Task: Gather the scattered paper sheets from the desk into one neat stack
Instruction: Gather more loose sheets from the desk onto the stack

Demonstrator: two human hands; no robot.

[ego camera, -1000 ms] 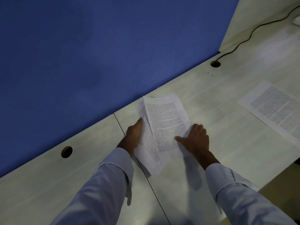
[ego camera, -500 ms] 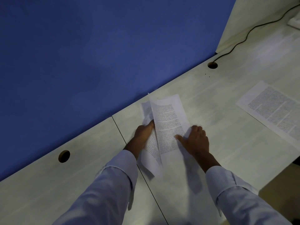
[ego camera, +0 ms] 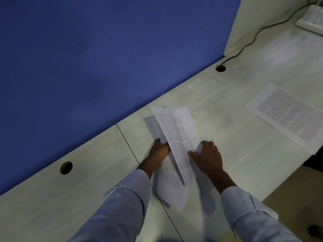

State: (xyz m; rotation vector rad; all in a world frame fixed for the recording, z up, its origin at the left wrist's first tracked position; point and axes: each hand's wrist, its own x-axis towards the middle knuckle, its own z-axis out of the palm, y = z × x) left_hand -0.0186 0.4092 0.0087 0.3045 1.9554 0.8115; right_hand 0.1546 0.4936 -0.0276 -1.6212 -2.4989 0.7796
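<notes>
Left hand (ego camera: 158, 151) grips the left edge of the sheets (ego camera: 176, 137), fingers curled round them; right hand (ego camera: 208, 157) pinches their right edge, thumb on top. The bundle is lifted and buckled, just right of the table's seam (ego camera: 127, 142). One more sheet, the loose page (ego camera: 286, 116), lies flat well to the right of the seam, apart from the bundle.

Step in hand, as I judge it: squaring the held sheets. Best done by standing them on the table (ego camera: 87, 172), loosening the grip and tapping the edges level; too hard a squeeze would likely crease them. Then fetch the loose page.

Hard to tell: how many sheets are held, since they overlap. The bundle's lower end is blurred. The loose page's far corner is cut off at the frame edge.
</notes>
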